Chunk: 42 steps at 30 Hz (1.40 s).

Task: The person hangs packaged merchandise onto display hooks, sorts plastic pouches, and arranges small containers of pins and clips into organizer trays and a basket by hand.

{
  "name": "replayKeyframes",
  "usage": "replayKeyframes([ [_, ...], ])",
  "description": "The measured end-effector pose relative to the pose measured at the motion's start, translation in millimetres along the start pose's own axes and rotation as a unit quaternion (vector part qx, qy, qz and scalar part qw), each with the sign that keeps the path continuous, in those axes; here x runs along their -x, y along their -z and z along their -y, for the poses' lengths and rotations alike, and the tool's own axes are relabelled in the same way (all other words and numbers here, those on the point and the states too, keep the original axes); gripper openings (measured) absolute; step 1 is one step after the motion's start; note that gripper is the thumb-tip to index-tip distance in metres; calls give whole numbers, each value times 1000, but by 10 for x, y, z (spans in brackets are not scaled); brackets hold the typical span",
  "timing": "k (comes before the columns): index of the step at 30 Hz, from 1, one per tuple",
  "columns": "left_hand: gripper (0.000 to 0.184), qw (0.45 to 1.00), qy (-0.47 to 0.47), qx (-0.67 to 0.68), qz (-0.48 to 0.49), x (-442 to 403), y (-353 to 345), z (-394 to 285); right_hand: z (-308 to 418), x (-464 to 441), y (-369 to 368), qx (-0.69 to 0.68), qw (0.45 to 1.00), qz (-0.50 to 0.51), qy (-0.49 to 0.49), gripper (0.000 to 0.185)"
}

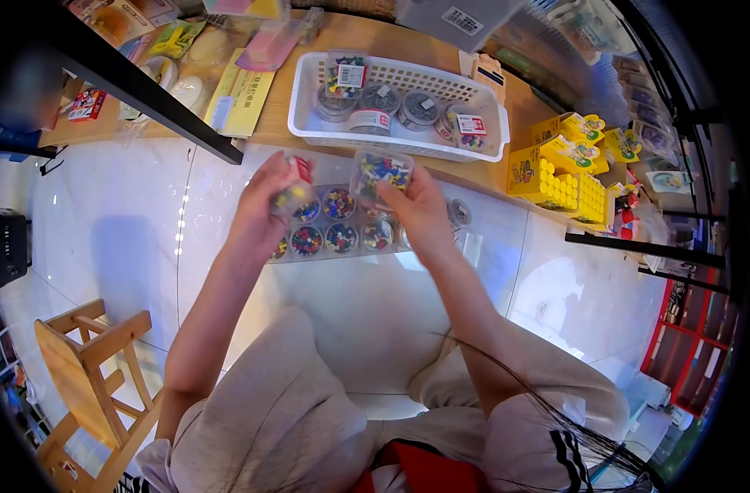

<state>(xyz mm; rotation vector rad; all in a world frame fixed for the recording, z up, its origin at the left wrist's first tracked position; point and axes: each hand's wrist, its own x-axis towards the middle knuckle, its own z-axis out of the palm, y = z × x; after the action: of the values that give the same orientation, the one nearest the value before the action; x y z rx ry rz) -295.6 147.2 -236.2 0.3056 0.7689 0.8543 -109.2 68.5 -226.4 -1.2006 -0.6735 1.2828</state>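
Observation:
My left hand (260, 197) is closed around a small clear plastic box (297, 191) with a red label and yellowish bits inside; the box is slightly blurred. Between thumb and fingers, my right hand (422, 209) grips a clear box of coloured push pins (380, 171), tilted so its contents show. The two boxes are apart from each other. Below both hands lies a pack of round clear tubs (340, 237) filled with small multicoloured pieces, partly covered by the hands. Just beyond them, a white perforated basket (428, 79) holds several round tubs and labelled clear boxes.
The basket stands on a wooden shelf (268, 123). Yellow display boxes (557, 185) stand at its right, a yellow packet (242, 99) at its left. A black shelf post (157, 86) crosses the upper left. A wooden chair (95, 370) stands lower left.

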Motion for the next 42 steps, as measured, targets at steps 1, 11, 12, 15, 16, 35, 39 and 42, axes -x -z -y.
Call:
replayKeyframes([
  [1, 36, 997, -8, -81, -18, 26, 24, 87, -57, 21, -119, 109, 991, -28, 70, 37],
  [11, 52, 992, 48, -95, 74, 106, 348, 292, -350, 21, -402, 406, 832, 104, 364, 42],
  [12, 51, 991, 53, -91, 79, 91, 384, 266, -184, -37, -302, 445, 833, -18, 327, 36],
  [15, 51, 990, 46, -54, 121, 41, 442, 257, 386, -366, 199, 551, 731, -226, 332, 44],
  [16, 51, 988, 41, -39, 141, 37, 448, 257, 432, -524, 426, 585, 719, -226, 301, 48],
  [35, 48, 992, 120, 4, 44, 190, 321, 391, -206, 148, -657, 517, 817, 91, 238, 58],
  [39, 49, 992, 82, -82, 48, 179, 556, 355, -167, -34, -624, 487, 825, 24, 285, 56],
  [42, 57, 987, 66, -142, 29, 154, 663, 301, 163, -649, -535, 484, 801, -176, 304, 49],
])
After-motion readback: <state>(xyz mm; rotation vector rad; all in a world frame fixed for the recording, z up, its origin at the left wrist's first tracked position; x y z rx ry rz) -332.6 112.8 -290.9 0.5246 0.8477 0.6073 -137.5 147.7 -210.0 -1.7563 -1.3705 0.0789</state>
